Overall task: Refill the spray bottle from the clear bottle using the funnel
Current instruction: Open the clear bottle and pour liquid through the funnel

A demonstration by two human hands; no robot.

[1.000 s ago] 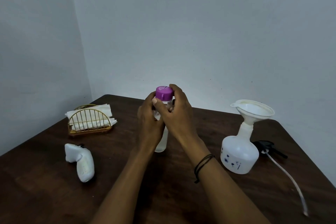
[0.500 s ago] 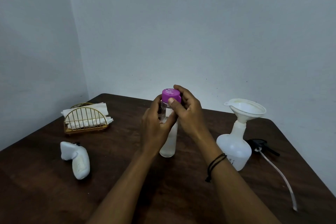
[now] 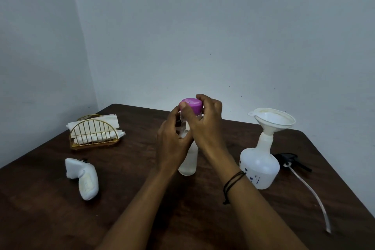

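Observation:
A clear bottle (image 3: pixel 188 163) with a purple cap (image 3: pixel 192 104) stands upright at the middle of the dark wooden table (image 3: pixel 142 199). My left hand (image 3: pixel 172 140) wraps around the bottle's upper body. My right hand (image 3: pixel 205 124) grips the purple cap from the right, fingers curled over its top. To the right stands the white spray bottle (image 3: pixel 259 164) without its head, a white funnel (image 3: pixel 272 121) seated in its neck. The black spray head (image 3: pixel 288 158) with its long white tube (image 3: pixel 310 193) lies on the table just right of that bottle.
A gold wire holder (image 3: pixel 95 134) with white napkins sits at the back left. A white, pouch-like object (image 3: pixel 85 178) lies at the front left. Grey walls close off the table's far and left sides. The table's right edge runs near the tube.
The camera view shifted slightly. My right hand's fingers have turned around the purple cap while the left hand keeps its hold on the bottle. The cap still sits on the bottle.

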